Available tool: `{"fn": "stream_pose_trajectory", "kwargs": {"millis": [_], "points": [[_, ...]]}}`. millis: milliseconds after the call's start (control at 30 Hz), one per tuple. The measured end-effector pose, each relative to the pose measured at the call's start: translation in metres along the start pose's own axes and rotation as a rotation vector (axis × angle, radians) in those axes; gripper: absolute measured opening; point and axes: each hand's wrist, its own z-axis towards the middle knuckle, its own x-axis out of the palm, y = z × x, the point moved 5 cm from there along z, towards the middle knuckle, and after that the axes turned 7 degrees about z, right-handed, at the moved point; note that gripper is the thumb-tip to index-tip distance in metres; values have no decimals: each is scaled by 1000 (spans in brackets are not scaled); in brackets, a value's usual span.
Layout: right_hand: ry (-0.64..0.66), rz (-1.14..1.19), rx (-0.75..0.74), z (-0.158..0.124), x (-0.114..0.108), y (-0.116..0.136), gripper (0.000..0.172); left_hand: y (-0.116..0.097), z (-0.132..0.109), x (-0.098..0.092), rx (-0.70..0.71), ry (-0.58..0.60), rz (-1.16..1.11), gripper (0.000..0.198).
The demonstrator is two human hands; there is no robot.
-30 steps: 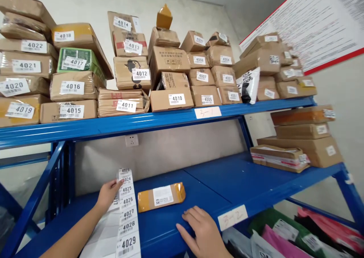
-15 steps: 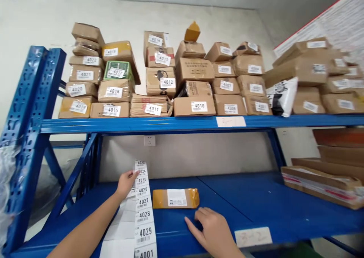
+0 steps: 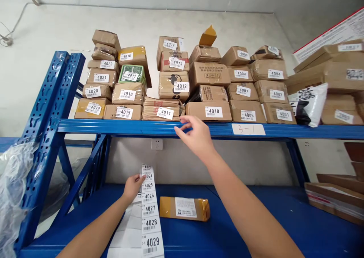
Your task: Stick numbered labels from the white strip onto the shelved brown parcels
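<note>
A long strip of numbered barcode labels hangs from my left hand, pinched near its upper end at the 4024 label. My right hand is raised in front of the upper shelf's blue beam, its fingers apart and holding nothing. Just above its fingertips are the boxes labelled 4011 and 4010. On the lower blue shelf, right of the strip, lies a brown and yellow taped parcel with a white label on top.
Numbered cardboard boxes stand in stacks along the upper shelf, with a white plastic bag towards the right. A blue upright post is at left, partly wrapped in clear plastic. Long cartons lie at lower right.
My right hand has risen from beside the parcel on the lower shelf to the upper beam. My left hand still pinches the label strip. The view has shifted slightly left.
</note>
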Motion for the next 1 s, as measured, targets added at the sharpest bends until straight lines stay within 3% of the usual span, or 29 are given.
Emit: {"fn": "stream_pose_trajectory", "kwargs": {"millis": [133, 267, 367, 467, 600, 667, 833, 1000], "points": [[-73, -193, -121, 46, 10, 7, 27, -1, 0, 0, -33, 28, -54, 52], [-319, -376, -185, 77, -10, 3, 19, 0, 1, 3, -24, 42, -81, 56], [-369, -438, -112, 98, -27, -7, 26, 2, 3, 5, -23, 67, -79, 56], [-217, -382, -86, 105, -32, -7, 40, 3, 4, 4, -7, 69, -73, 52], [223, -344, -327, 86, -12, 15, 31, -1, 4, 4, -14, 62, -76, 50], [350, -377, -445, 74, -2, 22, 27, -4, 2, 4, -23, 65, -83, 51], [412, -425, -567, 65, 12, 19, 22, -9, 0, 4, -24, 66, -85, 53], [414, -489, -532, 63, 18, 13, 14, -6, 0, 4, -29, 93, -67, 53]]}}
